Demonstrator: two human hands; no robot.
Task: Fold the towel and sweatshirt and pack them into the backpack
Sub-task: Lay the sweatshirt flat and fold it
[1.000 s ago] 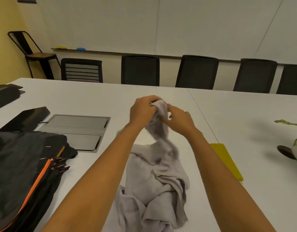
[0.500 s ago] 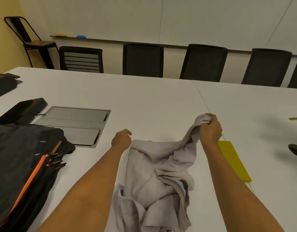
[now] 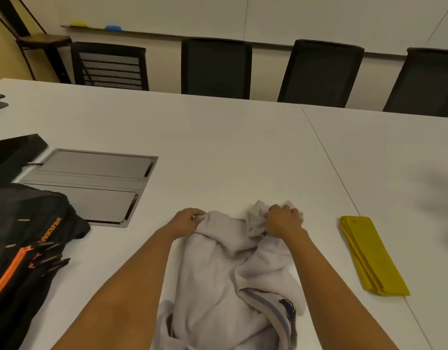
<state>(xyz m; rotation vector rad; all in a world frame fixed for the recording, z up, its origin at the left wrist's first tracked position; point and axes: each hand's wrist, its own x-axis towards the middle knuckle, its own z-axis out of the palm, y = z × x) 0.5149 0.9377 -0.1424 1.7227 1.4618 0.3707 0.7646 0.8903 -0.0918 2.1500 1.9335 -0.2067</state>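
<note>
While each hand, left hand (image 3: pixel 190 218) and right hand (image 3: pixel 282 218), grips bunched cloth, the sweatshirt (image 3: pixel 233 281) looks soft and floppy; shoulder seams seem the best hold.

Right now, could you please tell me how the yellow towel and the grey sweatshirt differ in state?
The yellow towel lies folded into a flat, narrow strip; the grey sweatshirt is a rumpled heap. The towel lies untouched, while the left hand and the right hand grip the sweatshirt's far edge. Both rest on the white table, outside the backpack.
</note>
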